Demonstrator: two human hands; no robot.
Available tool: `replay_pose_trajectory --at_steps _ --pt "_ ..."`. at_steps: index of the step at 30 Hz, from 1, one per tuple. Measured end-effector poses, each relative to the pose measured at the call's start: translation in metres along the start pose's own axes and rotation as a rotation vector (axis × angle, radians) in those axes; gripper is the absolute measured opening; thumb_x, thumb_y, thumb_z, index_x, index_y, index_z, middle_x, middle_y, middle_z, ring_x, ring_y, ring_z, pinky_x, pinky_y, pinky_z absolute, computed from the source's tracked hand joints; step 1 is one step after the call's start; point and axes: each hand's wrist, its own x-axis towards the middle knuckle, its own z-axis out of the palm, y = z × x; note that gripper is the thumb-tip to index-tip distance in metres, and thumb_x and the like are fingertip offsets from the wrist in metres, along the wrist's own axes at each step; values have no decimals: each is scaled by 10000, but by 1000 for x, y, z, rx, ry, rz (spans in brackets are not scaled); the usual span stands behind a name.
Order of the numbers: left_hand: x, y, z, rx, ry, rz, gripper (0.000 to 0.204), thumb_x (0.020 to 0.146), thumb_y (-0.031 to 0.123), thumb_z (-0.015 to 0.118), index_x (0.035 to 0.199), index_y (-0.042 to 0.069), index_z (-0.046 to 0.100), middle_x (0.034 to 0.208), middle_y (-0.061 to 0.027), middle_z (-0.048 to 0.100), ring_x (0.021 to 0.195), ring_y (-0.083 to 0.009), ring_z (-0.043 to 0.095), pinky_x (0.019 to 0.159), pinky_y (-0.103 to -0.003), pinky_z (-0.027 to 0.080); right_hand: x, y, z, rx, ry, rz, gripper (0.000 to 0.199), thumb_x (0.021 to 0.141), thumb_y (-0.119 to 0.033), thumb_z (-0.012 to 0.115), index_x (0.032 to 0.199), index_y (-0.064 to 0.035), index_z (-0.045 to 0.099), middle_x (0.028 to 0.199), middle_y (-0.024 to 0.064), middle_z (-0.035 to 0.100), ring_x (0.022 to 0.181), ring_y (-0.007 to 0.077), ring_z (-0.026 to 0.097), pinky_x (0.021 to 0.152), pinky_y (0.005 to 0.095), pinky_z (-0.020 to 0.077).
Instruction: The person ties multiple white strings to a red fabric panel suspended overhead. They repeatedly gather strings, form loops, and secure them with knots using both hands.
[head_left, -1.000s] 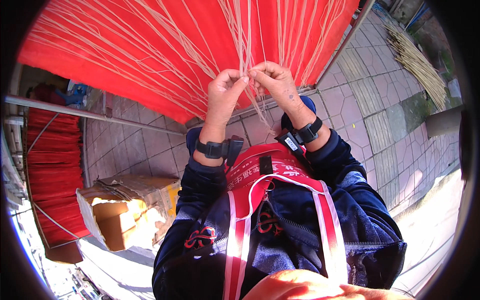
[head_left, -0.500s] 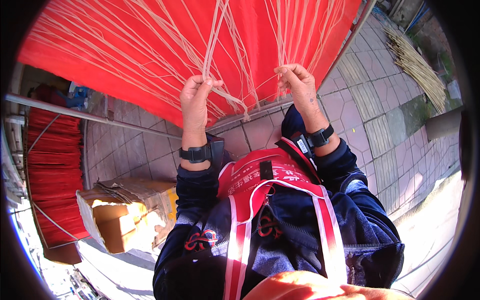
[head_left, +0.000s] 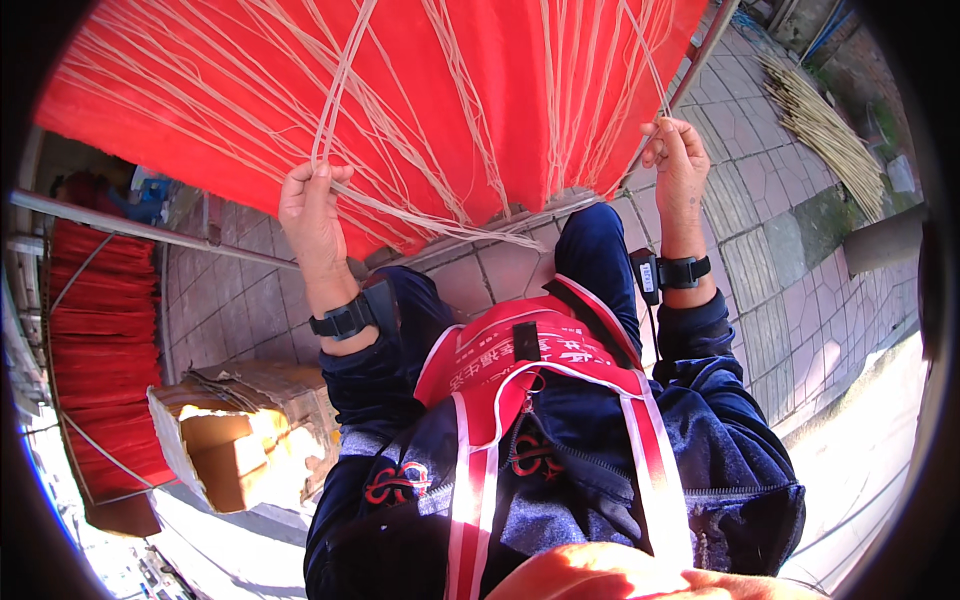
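Observation:
My left hand (head_left: 318,210) pinches a bundle of pale threads (head_left: 343,75) between thumb and fingers. The bundle runs up from it, and its loose tail hangs off to the right with the tip past the cloth's lower edge. On the right, my right hand (head_left: 680,160) grips a thinner pale strand (head_left: 645,52), drawn taut toward the top. Behind both hands spreads a large red cloth (head_left: 515,100) with many more long pale threads lying across it. My hands are wide apart, each close to the cloth's lower part.
A metal bar (head_left: 150,222) crosses at the left, and another pole (head_left: 705,50) borders the cloth on the right. An open cardboard box (head_left: 290,385) stands lower left, near a rack of red material (head_left: 105,360). Thin sticks (head_left: 825,135) lie on the paving (head_left: 735,180) at far right.
My hands have moved apart, the left one leftward and the right one to the right and slightly up. The threads in each have swung along with them.

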Motion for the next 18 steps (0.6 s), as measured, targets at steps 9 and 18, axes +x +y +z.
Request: replay_pose_trajectory --at_steps 9,18 --pt "-39 -36 56 68 -211 -229 69 916 45 571 971 5 581 862 -114 679 829 -180 668 801 -293 525 -45 31 54 -113 -439 287 144 937 -139 571 1018 -28 614 841 62 676 603 53 561 555 187 447" --pt "-58 -53 90 47 -285 -308 67 890 40 611 950 13 598 917 -50 644 807 -76 572 726 -214 453 -62 33 102 -101 -713 430 180 903 -143 634 1050 -41 654 780 5 665 604 34 574 546 166 458"
